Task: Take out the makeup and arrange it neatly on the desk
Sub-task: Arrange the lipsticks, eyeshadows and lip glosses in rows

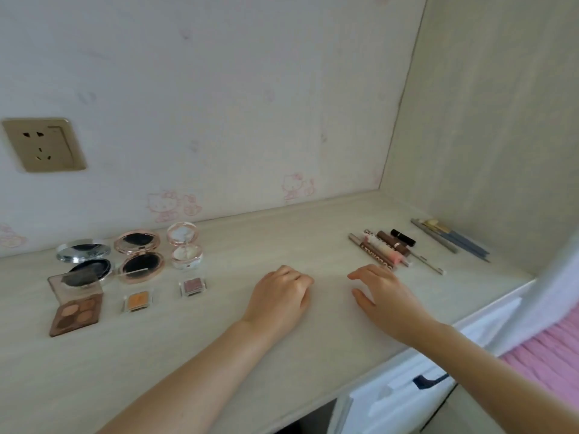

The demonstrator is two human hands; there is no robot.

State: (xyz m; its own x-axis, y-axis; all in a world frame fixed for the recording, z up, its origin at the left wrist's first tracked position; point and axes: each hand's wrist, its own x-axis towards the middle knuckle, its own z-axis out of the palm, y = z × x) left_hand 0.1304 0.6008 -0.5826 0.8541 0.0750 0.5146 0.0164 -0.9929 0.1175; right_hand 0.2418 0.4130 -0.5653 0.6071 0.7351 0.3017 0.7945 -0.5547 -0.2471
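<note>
Makeup lies in two groups on the pale desk (219, 339). At the left stand three open compacts: a silver one (84, 260), a rose-gold one (139, 255) and a small pink one (185, 245). In front of them lie a brown eyeshadow palette (76, 303), an orange single shadow (137, 301) and a mauve single shadow (192, 286). At the right lie several lip tubes and pencils (388, 249) and a few brushes (451, 238). My left hand (279, 296) rests on the desk mid-way, fingers curled, holding nothing. My right hand (382, 292) hovers beside it, fingers relaxed, also holding nothing.
A wall socket (44, 144) sits on the back wall at the left. A side panel (485, 136) closes the desk on the right. A white drawer front with a dark handle (429, 379) lies below the desk's front edge, beside pink fabric (548, 355).
</note>
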